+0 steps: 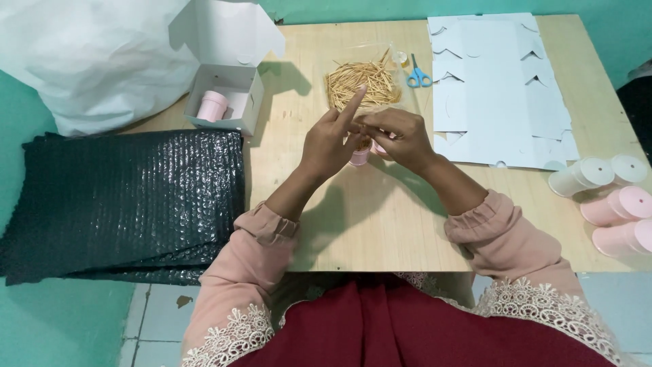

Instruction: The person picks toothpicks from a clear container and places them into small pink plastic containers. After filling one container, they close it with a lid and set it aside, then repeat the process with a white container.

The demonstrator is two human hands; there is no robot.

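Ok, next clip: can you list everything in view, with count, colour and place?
Small tube: one, pink, held between both hands at table centre.
Sticks: a pile, tan, on clear plastic behind the hands.
Scissors: one, blue handles, right of the sticks.
Flat box blanks: a stack, white, back right.
Open box: one, white, back left, a pink tube inside.
Lying tubes: about five, white and pink, right edge.
Bubble wrap: a stack, black, left.
Bag: one, white, far left.
Table: one, light wood.
Left hand: forefinger raised, grip on the small tube.
Right hand: fingers at the tube's top.
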